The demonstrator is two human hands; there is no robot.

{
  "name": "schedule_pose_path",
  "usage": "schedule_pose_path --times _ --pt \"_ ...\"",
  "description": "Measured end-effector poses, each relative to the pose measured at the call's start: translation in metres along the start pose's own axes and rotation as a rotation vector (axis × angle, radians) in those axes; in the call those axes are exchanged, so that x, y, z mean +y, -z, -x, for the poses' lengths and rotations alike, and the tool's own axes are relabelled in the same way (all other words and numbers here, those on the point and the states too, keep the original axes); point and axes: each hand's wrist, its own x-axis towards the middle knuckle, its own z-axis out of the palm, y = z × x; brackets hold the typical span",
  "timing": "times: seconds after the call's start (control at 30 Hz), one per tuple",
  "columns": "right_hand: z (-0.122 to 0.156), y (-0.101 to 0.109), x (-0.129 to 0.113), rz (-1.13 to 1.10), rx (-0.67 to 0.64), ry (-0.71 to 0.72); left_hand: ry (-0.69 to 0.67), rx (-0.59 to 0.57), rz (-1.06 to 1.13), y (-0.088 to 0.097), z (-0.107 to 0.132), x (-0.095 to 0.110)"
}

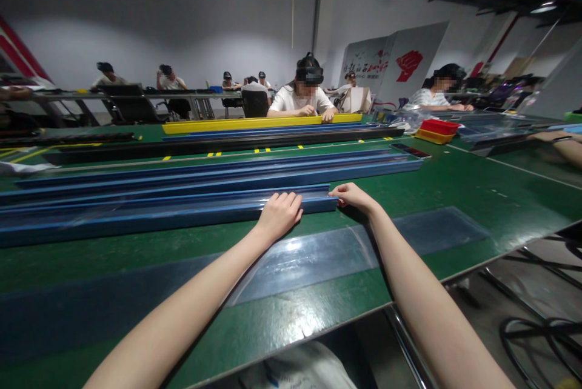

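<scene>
A long blue plastic channel (182,214) with raised side walls lies across the green table, running off to the left. Clear, shiny material shows inside it. My left hand (280,214) rests over its near wall, fingers curled over the edge. At the channel's right end, my right hand (353,196) has thumb and fingers pinched together on the end; whether they also grip the clear material is hidden. Under my forearms a long transparent plastic strip (309,256) lies flat along the table's near side.
More blue channels (291,176) lie just behind, with a phone (410,151) at their right. Farther back are a black channel (254,142) and a yellow channel (254,124), where a co-worker (304,95) sits. Red and yellow bins (437,131) stand right. The table edge (473,271) is near me.
</scene>
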Motion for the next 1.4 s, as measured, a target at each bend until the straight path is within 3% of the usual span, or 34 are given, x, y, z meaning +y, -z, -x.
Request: schedule_pose_path --times 1.4 --pt "-0.0049 -0.0001 0.0045 0.090 -0.019 0.005 0.014 -0.021 0.026 0.0001 -0.0008 -0.0006"
